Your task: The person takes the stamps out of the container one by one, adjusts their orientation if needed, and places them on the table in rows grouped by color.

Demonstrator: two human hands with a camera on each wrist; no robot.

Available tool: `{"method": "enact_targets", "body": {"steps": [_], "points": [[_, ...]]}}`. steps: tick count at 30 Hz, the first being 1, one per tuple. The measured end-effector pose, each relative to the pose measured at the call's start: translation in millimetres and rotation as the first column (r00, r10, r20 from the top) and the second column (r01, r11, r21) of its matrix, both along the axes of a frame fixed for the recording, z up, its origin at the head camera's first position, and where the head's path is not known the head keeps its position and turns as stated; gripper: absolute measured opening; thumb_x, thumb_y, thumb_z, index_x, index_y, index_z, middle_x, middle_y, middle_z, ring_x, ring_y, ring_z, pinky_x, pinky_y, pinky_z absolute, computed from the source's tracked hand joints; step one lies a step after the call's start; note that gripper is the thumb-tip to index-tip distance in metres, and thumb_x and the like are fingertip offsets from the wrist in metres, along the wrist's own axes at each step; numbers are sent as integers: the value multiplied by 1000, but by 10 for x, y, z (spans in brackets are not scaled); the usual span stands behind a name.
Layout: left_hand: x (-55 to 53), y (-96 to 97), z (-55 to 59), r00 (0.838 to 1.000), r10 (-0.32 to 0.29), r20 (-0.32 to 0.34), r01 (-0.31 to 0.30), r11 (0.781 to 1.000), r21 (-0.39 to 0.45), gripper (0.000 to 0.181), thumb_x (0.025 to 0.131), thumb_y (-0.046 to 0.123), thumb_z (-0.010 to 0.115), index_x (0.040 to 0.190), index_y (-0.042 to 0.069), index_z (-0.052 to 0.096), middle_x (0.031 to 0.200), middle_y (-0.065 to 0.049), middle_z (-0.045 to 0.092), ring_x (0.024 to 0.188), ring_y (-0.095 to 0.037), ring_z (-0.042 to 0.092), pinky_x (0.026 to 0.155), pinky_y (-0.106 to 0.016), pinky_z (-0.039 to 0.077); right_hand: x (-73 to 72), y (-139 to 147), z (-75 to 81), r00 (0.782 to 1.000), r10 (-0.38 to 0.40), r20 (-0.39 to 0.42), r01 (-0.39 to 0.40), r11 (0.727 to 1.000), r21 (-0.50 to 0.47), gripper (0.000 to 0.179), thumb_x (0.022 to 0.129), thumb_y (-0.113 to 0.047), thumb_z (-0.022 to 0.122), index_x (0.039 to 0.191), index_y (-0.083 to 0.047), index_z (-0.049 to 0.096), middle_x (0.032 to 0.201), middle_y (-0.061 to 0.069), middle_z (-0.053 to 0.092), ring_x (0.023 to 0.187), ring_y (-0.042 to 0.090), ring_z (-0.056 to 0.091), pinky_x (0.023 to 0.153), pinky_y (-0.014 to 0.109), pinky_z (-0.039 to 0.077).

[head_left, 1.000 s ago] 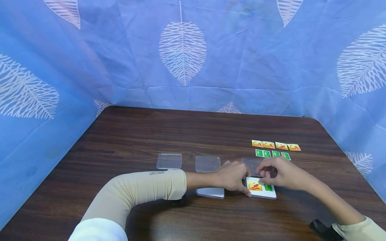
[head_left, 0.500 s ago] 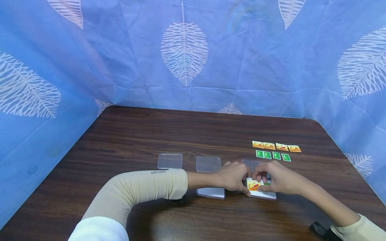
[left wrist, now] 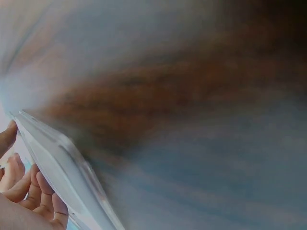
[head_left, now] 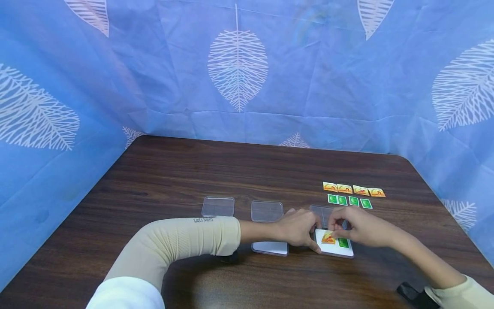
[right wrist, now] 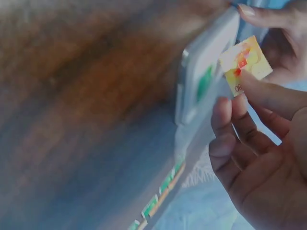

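My right hand (head_left: pixel 360 226) pinches an orange-yellow postage stamp (right wrist: pixel 245 62) between thumb and fingers, over the clear case with a white inside (head_left: pixel 339 253). The stamp shows toothed edges and a printed number in the right wrist view. A green stamp (head_left: pixel 343 243) lies at the right of the white surface, partly behind my right fingertips. My left hand (head_left: pixel 297 226) grips the case by its left side, thumb at the near corner and fingers toward the far edge. In the left wrist view, curled fingers (left wrist: pixel 45 194) lie along the case's rim (left wrist: pixel 72 148).
A row of orange stamps (head_left: pixel 353 189) and a row of green stamps (head_left: pixel 349 200) lie beyond the case. Clear lids (head_left: pixel 218 207) (head_left: pixel 267 211) lie to the left, another transparent lid (head_left: pixel 319 211) behind the case. A second white-filled case (head_left: pixel 270 247) sits below my left wrist.
My right hand slid left over the case, hiding most of the green stamp, then drew back right, baring it again. The orange stamp has turned a little. My left hand stays put.
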State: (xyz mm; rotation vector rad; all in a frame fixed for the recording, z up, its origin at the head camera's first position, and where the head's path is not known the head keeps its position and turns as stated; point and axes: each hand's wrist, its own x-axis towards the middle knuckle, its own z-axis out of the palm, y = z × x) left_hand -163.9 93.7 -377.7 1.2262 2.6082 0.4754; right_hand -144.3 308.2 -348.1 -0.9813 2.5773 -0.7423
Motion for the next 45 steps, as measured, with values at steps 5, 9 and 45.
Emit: {"method": "enact_targets", "body": {"steps": [5,9,45], "points": [[-2,-5,-1,1000,-3,8,3,1000,13,50,79,41,92,118,14,75,78,13,57,68,-1,49,64,-17,34,-38,158,71,997,41,59,-35,996,-86,14,101,-5,66,93,-17,64,83,-13,55,69,1,47,55,27,42],[-5,-5,-1,1000,-1,16,1,1000,15,52,79,41,92,120,14,75,81,12,59,70,0,50,67,-18,35,-78,287,82,993,47,111,-30,988,-154,17,102,4,59,101,-11,66,86,-5,58,68,6,49,54,29,43],[-4,-8,9,1000,-9,26,8,1000,17,51,79,40,92,118,13,74,77,12,55,66,-2,49,65,-17,34,-67,554,62,992,-86,92,107,962,-253,19,100,10,57,115,-2,60,97,9,61,68,22,66,48,32,43]]}}
